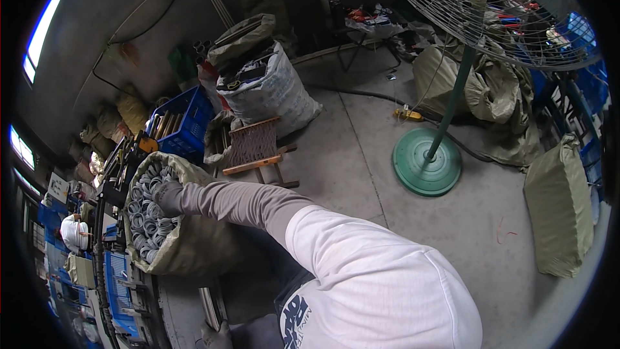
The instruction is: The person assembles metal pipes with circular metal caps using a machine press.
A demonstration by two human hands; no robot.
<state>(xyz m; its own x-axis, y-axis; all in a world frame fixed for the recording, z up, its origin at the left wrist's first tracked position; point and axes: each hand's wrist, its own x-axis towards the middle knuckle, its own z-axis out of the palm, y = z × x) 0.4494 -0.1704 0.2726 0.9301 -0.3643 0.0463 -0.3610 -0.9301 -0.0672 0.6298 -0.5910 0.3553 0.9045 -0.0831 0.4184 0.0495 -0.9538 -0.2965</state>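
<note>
In a grey glove, my right hand rests among grey coiled rings that fill an open olive woven sack. The rings look like small looped bundles of cord or wire. Its fingers are sunk against them, so their grip is hidden. Low at the bottom edge, my left hand, also gloved in grey, closes round the lower end of several long, pale, shiny strips. These look like metal strips or tubes and stand beside the sack. My right arm stretches across from my white-shirted shoulder.
Beyond the sack stand a low wooden stool with a woven seat, a blue crate and a stuffed white sack. A fan's round green base is on the floor. A co-worker in white is at the far left.
</note>
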